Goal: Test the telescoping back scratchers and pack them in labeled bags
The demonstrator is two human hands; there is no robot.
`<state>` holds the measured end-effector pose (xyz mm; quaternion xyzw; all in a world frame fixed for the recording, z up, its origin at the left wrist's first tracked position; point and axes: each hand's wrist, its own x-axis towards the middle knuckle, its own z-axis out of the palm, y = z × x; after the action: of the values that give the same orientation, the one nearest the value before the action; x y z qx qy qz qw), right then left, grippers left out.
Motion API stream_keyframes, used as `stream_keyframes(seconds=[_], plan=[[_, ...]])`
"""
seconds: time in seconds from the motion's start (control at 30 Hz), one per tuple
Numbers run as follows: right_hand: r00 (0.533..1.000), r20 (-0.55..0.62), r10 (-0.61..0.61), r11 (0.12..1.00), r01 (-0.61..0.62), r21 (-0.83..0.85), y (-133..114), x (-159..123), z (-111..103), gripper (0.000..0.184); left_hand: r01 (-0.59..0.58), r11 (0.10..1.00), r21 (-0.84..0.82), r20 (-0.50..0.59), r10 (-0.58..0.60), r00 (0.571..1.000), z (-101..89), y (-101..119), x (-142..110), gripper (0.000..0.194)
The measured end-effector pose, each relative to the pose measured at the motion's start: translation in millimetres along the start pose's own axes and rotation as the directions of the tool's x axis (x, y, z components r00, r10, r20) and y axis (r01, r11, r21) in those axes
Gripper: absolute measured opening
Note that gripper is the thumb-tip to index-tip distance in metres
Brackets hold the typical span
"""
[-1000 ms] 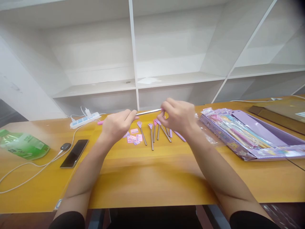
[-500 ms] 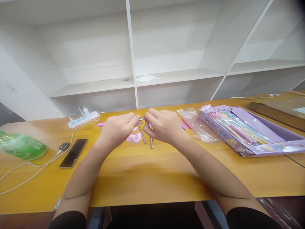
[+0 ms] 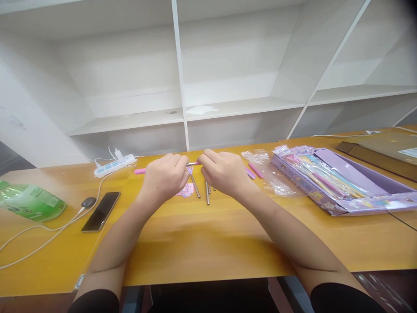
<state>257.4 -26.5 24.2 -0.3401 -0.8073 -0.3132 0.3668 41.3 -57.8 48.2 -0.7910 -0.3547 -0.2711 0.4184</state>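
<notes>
My left hand (image 3: 166,176) is closed around a slim metal rod (image 3: 191,164), which crosses the small gap between my hands. My right hand (image 3: 224,171) pinches the rod's other end, where a bit of purple shows at the fingertips. A pink handle (image 3: 140,171) sticks out beyond the left hand, roughly in line with the rod; the join is hidden. Beneath the hands lie a purple fork-shaped head (image 3: 190,170), metal rods (image 3: 207,193) and small pink printed cards (image 3: 186,190). Pink and purple tubes (image 3: 256,170) lie beyond the right wrist.
A purple display box (image 3: 329,204) with wrapped long items stands on the right, near clear plastic wrappers (image 3: 280,184) and a cardboard box (image 3: 378,150). On the left are a phone (image 3: 100,211), a green plastic package (image 3: 32,202), cables and a power strip (image 3: 114,165). White shelves rise behind.
My hands have drawn slightly apart, and purple now shows on the rod at my right fingertips. The fork-shaped head on the table has come into clearer view.
</notes>
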Motion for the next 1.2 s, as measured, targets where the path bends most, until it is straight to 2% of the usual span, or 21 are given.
stream_keyframes(seconds=[0.17,0.27,0.43,0.6,0.7,0.8,0.87,1.07,1.2], plan=[[0.991,-0.128,-0.035,0.999,0.031,-0.036,-1.5,-0.6,4.0,0.033,0.095,0.995,0.022,0.072,-0.096,0.993,3.1,0.5,-1.6,0.024],[0.994,-0.108,-0.035,0.999,0.032,-0.029,-1.9,0.9,5.1,0.039,0.113,0.994,-0.008,0.102,-0.111,0.989,5.9,-4.1,-2.4,0.026],[0.996,-0.085,-0.008,1.0,0.005,-0.03,-3.6,4.4,10.2,0.038,0.127,0.991,-0.046,0.066,-0.124,0.99,12.7,-12.4,-1.6,0.03],[0.98,-0.194,-0.052,0.996,0.037,-0.083,3.2,5.3,15.1,0.035,0.137,0.988,-0.066,0.061,-0.133,0.989,19.0,-19.9,-1.9,0.03],[0.967,-0.254,0.003,0.991,-0.037,-0.131,25.3,3.3,14.1,0.034,0.19,0.981,-0.035,0.041,-0.188,0.981,19.0,-36.5,-4.8,0.029],[0.961,-0.223,0.162,0.978,-0.186,-0.094,59.0,0.9,10.4,0.034,0.238,0.971,0.0,0.023,-0.237,0.971,17.8,-62.8,-9.7,0.03],[0.953,-0.202,0.226,0.968,-0.243,-0.063,82.1,-1.0,7.9,0.034,0.256,0.967,0.01,0.02,-0.256,0.966,17.5,-80.8,-13.5,0.031],[0.948,-0.2,0.248,0.952,-0.277,-0.132,141.6,-16.2,0.7,0.029,0.263,0.964,0.021,0.014,-0.264,0.964,18.8,-127.3,-30.7,0.03],[0.932,-0.21,0.296,0.923,-0.335,-0.188,177.4,-32.7,-7.6,0.034,0.276,0.96,0.044,-0.051,-0.274,0.96,20.8,-154.8,-45.7,0.027]])
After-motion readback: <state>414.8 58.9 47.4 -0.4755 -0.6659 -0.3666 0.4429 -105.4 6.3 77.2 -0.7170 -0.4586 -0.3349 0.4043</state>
